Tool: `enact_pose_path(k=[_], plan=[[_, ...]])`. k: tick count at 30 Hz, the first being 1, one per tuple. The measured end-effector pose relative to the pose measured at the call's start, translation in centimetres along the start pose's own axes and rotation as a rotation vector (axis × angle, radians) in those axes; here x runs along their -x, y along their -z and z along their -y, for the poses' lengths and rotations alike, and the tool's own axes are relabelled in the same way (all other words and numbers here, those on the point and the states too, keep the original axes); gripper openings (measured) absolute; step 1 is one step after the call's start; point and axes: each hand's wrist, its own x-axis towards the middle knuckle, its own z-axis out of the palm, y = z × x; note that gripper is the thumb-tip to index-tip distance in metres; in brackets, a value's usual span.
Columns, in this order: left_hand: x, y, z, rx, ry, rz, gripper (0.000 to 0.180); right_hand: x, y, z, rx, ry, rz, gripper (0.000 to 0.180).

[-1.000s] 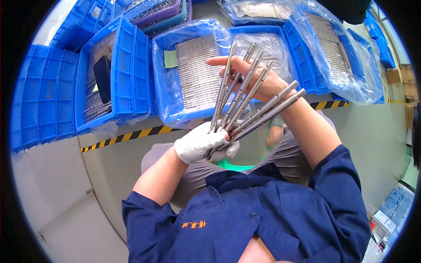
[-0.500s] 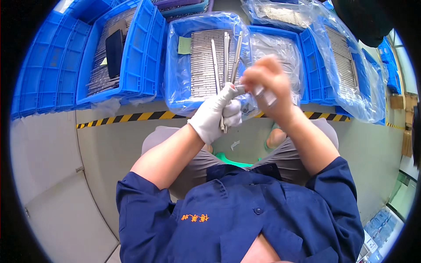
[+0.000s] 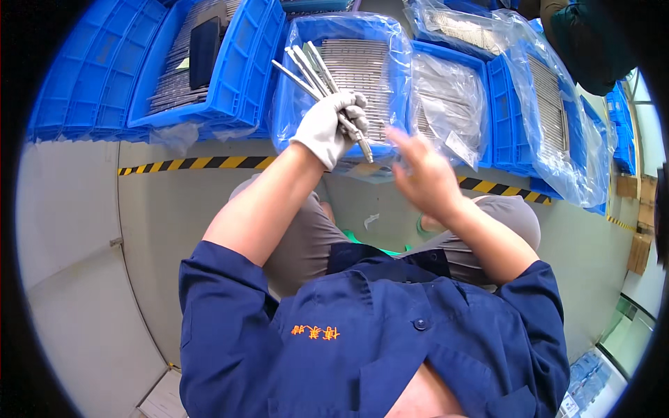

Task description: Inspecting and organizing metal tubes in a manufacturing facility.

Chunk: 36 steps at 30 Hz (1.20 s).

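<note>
My left hand (image 3: 326, 127), in a white glove, is closed around several slim metal rods (image 3: 306, 70). They fan out above the fist toward the upper left, and their lower ends stick out together below it. Bare and somewhat smeared by motion, my right hand (image 3: 426, 177) is beside the rods' lower ends, apart from them, with its fingers spread and nothing visible in it. Behind the left hand stands a blue crate (image 3: 282, 118) lined with clear plastic, where similar rods (image 3: 359, 63) lie in a stacked row.
To the right, another blue crate (image 3: 486, 97) contains plastic-covered rods. A bagged crate of rods (image 3: 547, 97) stands farther right. At left, a dark flat device (image 3: 204, 52) rests on rods in a blue crate (image 3: 226, 87). Striped floor tape (image 3: 223, 162) runs before the crates.
My left hand has moved slightly left and up, tilting the rods to the upper left. My right hand has moved down, away from the rods and the left hand.
</note>
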Motion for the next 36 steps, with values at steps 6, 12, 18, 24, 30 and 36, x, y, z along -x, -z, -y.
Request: enact_pose_path(k=[6, 12, 18, 24, 30, 36], plan=[[7.2, -4.8, 5.0, -0.349, 0.11, 0.208, 0.016, -3.0, 2.3, -0.8, -1.214, -0.774, 0.219, 0.052], [11.7, -4.7, 10.8, -0.14, 0.31, 0.392, 0.037, 1.8, 2.3, 0.6, -1.517, -0.527, 0.45, 0.03], [13.3, -1.0, 14.6, -0.149, 0.584, 0.372, 0.032, 8.6, -0.5, 2.1, -1.407, -0.789, 0.58, 0.03], [12.7, -1.1, 14.2, 0.113, 0.463, 0.473, 0.029, 6.5, -0.4, 1.7, -1.473, -0.772, 0.328, 0.027], [9.6, -4.5, 9.7, -0.5, 0.208, 0.449, 0.025, 1.1, 3.5, 1.6, -1.265, -0.401, 0.233, 0.022], [6.7, -5.7, 1.8, -0.953, -0.166, 0.087, 0.02, -4.7, 7.7, -1.6, -1.442, -0.804, -0.211, 0.047]])
